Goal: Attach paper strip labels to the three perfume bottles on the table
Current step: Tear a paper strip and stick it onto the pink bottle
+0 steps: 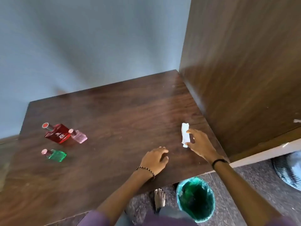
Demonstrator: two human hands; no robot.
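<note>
Small white crumpled paper strip (185,135) lying flat on the dark brown wood-grain bench (114,115), under the fingertips of the right hand (199,143). Right hand spread wide open above the strip, index tip touching its right edge, thumb near its lower end, nothing pinched or lifted. Thin black band on that wrist. Left hand (154,159) just to the left of and nearer than the right one, loosely curled, palm down, fingertips on or just over the wood, holding nothing; beaded bracelet on its wrist. Well apart to the left of both hands, three glass perfume bottles grouped together: square red perfume bottle with white lettering and a red round cap (56,133) furthest from the hands, small pale pink perfume bottle (79,136) touching or just beside its right side, small green perfume bottle with a pink cap (55,154) nearer the bench's front edge, apart from the other two. No paper visible on any of the bottles. Tall brown wooden panel (244,70) rising just beyond the right hand. Below the hands, past the bench edge, green-lined round waste bin (195,200) on the speckled floor, a bare foot (159,199) just beside it to the left.
</note>
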